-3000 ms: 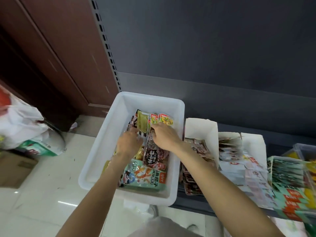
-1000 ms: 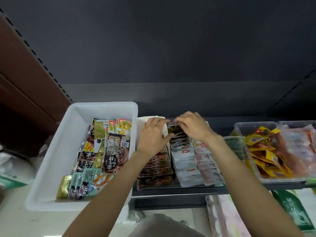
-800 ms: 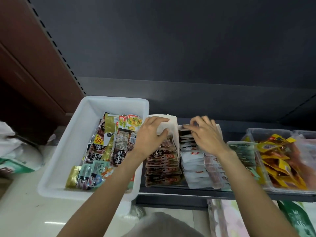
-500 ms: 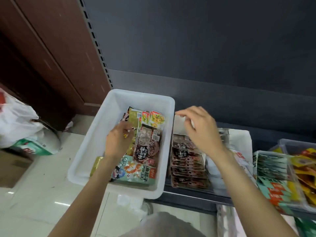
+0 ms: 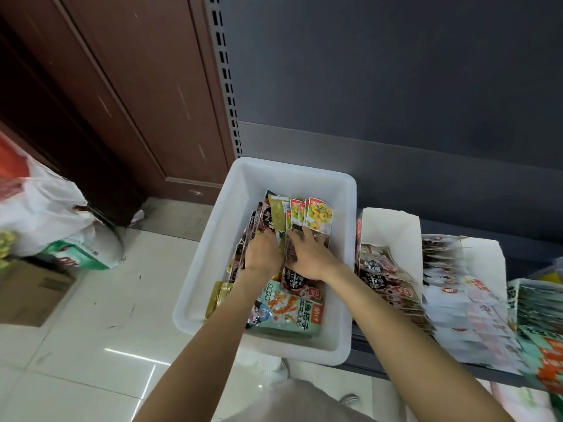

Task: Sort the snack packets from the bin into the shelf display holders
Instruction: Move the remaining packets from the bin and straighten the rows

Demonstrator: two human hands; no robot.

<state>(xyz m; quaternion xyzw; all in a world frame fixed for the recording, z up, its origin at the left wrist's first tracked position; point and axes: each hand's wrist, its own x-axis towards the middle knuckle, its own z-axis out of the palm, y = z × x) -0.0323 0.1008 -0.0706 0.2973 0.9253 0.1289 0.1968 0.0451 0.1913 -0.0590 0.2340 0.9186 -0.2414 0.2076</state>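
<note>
Snack packets (image 5: 300,295): mixed lot, heaped loose in white bin (image 5: 213,257), centre of frame; the bin sits at the left end of the shelf.

Head view, item by item:
- Left hand (image 5: 263,254): down among the packets at the middle of the bin, knuckles up, fingertips buried in the pile. I cannot tell whether they are pinching anything.
- Right hand (image 5: 307,254): just beside the left one, fingers spread flat over a dark brown packet (image 5: 294,281), pressing on it; no closed grasp shows.
- Yellow-fruit packets (image 5: 316,214): standing on edge at the far end of the bin, above both hands in the frame.
- Teal packet (image 5: 286,312): lying flat at the near end, under my forearms.
- Gold sachets (image 5: 217,298): against the bin's left wall.
- White display holder (image 5: 393,226): right of the bin, touching it, holding a row of dark brown packets that look like the one under my right hand.
- Further holders: right edge of frame, filled with pale and green packets, blurred.

Step in hand, as I judge it: picking, that is, sifting the heap for the next packet to shelve. The next move calls for a firm pinch on one packet, a lift clear of the bin wall, and a carry rightward to the holder with matching stock.
</note>
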